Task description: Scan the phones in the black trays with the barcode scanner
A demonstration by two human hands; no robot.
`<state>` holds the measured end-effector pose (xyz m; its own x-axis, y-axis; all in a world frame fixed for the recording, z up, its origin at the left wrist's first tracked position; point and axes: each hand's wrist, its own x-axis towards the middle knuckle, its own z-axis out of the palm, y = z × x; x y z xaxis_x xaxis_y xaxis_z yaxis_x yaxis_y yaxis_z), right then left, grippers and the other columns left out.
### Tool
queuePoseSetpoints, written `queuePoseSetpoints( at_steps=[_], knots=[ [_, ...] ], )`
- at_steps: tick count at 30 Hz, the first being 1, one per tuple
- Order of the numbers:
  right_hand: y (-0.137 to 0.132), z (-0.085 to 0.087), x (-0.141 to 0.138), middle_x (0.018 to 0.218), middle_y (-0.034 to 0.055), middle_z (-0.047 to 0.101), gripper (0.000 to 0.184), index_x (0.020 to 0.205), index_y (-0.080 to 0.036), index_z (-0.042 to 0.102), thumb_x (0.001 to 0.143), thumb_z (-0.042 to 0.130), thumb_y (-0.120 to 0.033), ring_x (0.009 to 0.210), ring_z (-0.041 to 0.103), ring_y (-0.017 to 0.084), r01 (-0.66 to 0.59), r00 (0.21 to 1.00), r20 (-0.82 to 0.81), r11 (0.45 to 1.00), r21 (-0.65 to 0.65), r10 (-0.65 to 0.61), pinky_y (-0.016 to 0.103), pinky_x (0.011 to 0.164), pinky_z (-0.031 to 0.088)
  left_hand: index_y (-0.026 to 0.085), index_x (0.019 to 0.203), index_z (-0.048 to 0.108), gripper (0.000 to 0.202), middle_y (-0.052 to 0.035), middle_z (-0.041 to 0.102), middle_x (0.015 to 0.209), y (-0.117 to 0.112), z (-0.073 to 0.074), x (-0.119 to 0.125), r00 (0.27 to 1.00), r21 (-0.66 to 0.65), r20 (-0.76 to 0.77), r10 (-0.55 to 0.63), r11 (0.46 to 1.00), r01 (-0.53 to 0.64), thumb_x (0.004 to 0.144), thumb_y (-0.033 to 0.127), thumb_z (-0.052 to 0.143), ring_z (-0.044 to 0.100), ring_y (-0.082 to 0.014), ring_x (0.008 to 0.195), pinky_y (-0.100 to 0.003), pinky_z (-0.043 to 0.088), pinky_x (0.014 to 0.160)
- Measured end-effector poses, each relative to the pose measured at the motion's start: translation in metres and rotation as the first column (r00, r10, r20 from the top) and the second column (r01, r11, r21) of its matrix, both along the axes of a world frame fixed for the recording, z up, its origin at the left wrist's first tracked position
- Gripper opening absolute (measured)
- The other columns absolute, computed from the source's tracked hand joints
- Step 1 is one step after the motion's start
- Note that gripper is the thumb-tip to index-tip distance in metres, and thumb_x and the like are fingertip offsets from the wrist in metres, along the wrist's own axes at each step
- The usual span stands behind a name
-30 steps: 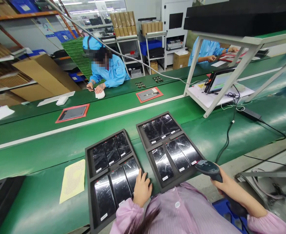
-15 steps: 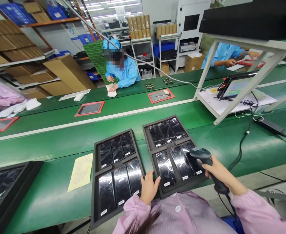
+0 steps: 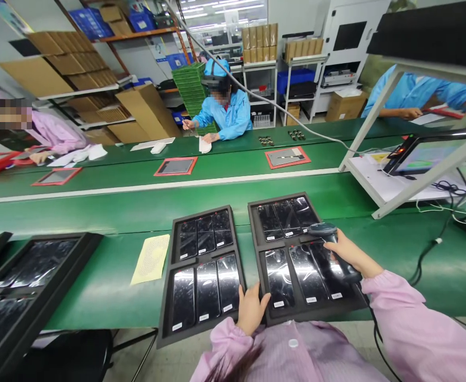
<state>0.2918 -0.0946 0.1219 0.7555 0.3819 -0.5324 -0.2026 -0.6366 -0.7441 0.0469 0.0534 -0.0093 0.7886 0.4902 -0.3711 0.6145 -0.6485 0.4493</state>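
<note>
Two black foam trays lie side by side on the green conveyor belt [image 3: 97, 286], each split into a far and a near compartment of three glossy dark phone panels with small white labels at their near ends. Right tray [image 3: 262, 315], matte and square-cornered: the right hand [image 3: 346, 253] is closed around the grip of a dark handheld barcode scanner [image 3: 328, 239], whose rounded head sits over the divider between this tray's two rows, nose pointing away and leftward; its cable trails back past the pink sleeve. The panels run lengthwise away from the person, so the labels of the near row lie below and behind the scanner head, towards the person, while the far row sits just ahead of it. Left tray [image 3: 165, 331]: the left hand [image 3: 252, 314] rests at the gap between the two trays, fingers curled over the near corner of the right one, thumb towards the left one (whether it truly grips or merely steadies cannot be told). The right hand is the nearer to every panel of the right tray. Pale yellow perforated sheet [image 3: 151, 258], flat, just left of the left tray.
</note>
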Motion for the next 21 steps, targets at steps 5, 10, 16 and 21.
queuePoseSetpoints(
  at_steps=[5, 10, 16, 21],
  knots=[
    [0.009, -0.003, -0.008, 0.052, -0.0073, 0.047, 0.036, 0.116, -0.012, 0.032, 0.084, 0.047, -0.007, 0.041, 0.048, 0.013, -0.030, 0.999, -0.037, 0.999, 0.034, 0.032, 0.020, 0.036, 0.039, 0.011, 0.122, 0.053, 0.041, -0.0150, 0.063, 0.115, -0.002, 0.004, 0.001, 1.000, 0.004, -0.006, 0.005, 1.000, -0.005, 0.087, 0.028, 0.041, 0.056, -0.0266, 0.111, -0.054, 0.018, 0.110],
    [0.029, -0.009, -0.018, 0.051, -0.0076, 0.048, 0.037, 0.117, -0.012, 0.033, 0.084, 0.046, -0.004, 0.037, 0.046, 0.012, -0.070, 0.995, -0.067, 0.997, 0.041, 0.072, 0.020, 0.034, 0.038, 0.009, 0.124, 0.052, 0.042, -0.0152, 0.065, 0.111, -0.003, 0.012, 0.003, 0.999, 0.011, -0.038, 0.007, 1.000, -0.007, 0.088, 0.028, 0.043, 0.057, -0.0250, 0.110, -0.051, 0.019, 0.111],
    [0.039, -0.010, -0.026, 0.048, -0.0079, 0.047, 0.043, 0.123, -0.010, 0.028, 0.084, 0.045, -0.003, 0.035, 0.045, 0.012, -0.065, 0.996, -0.052, 0.998, 0.026, 0.066, 0.018, 0.033, 0.037, 0.007, 0.126, 0.050, 0.042, -0.0158, 0.064, 0.112, -0.004, 0.019, 0.005, 0.999, -0.011, -0.051, 0.015, 1.000, -0.015, 0.089, 0.026, 0.043, 0.057, -0.0244, 0.110, -0.051, 0.017, 0.111],
    [0.041, -0.007, -0.029, 0.046, -0.0085, 0.045, 0.043, 0.123, -0.012, 0.028, 0.084, 0.044, -0.003, 0.035, 0.046, 0.013, -0.041, 0.998, -0.056, 0.999, 0.021, 0.042, 0.018, 0.032, 0.037, 0.007, 0.126, 0.049, 0.041, -0.0149, 0.063, 0.114, -0.006, 0.020, 0.005, 0.998, -0.018, -0.057, 0.015, 1.000, -0.016, 0.090, 0.026, 0.043, 0.056, -0.0228, 0.112, -0.050, 0.015, 0.112]
  ],
)
